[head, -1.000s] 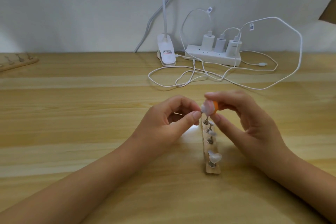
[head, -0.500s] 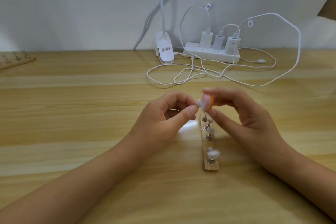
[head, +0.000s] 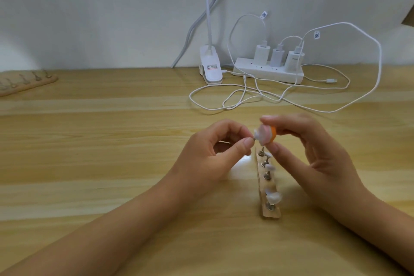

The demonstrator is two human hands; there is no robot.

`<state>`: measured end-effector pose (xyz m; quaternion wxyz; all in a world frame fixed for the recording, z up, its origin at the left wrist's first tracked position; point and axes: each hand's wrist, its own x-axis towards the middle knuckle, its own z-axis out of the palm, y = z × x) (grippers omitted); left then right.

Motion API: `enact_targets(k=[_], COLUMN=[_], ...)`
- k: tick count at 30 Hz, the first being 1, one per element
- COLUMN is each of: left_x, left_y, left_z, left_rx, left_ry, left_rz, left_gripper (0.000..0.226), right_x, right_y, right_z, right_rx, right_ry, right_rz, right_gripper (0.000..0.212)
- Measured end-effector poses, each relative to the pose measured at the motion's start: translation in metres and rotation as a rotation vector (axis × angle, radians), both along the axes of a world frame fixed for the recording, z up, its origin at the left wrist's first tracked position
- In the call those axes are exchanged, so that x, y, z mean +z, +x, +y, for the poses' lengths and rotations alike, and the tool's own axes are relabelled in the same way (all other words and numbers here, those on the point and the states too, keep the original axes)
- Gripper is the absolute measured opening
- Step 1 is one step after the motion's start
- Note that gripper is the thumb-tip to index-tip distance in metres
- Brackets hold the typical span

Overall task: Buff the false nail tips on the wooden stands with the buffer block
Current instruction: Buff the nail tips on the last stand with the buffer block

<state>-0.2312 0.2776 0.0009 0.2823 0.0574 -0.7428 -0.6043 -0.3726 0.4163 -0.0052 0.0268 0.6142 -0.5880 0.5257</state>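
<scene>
- Wooden tabletop [head: 112, 141] spreads wide leftward; cables [head: 246, 96] lie near the wall [head: 112, 6].
- My left grip [head: 215, 154] pinches a tip [head: 257, 135] above the stand [head: 267, 186].
- My right grip [head: 313, 152] pinches the buffer [head: 268, 134], touching that tip.

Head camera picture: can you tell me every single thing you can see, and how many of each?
table: 1, light wood, under everything
near wooden stand: 1, pale wood, between the hands
nail tips on stand: at least 3, whitish, on metal pins
held nail tip: 1, whitish, against the buffer block
buffer block: 1, pink and orange, above the stand
far wooden stand: 1, pale wood, far left
clip lamp: 1, white, at the back
power strip: 1, white, at the back
chargers: 3, white, plugged into the strip
cables: several, white, looped on the table
left grip: hand, pinches the pin
right grip: hand, holds the buffer block
</scene>
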Motion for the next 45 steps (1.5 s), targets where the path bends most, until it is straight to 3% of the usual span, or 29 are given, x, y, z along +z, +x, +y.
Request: enact_targets(k=[36,40,45], left_x=[-0.0002,-0.0005,-0.0007], left_y=[-0.0005,-0.0003,-0.0006], left_z=[-0.0002,-0.0004,0.0010], left_rx=[0.024,0.011,-0.027], left_ry=[0.011,0.021,-0.008], left_rz=[-0.001,0.001,-0.014], left_gripper=[0.009,0.005,0.005], right_x=[0.0008,-0.0015,-0.0020], right_y=[-0.0037,-0.0051,-0.0019], right_z=[0.0021,-0.0004,-0.0018], right_rx=[-0.045,0.005,0.060], right_ry=[0.018,0.011,0.041], right_rz=[0.119,-0.073,-0.137], right_gripper=[0.038,0.037,0.038])
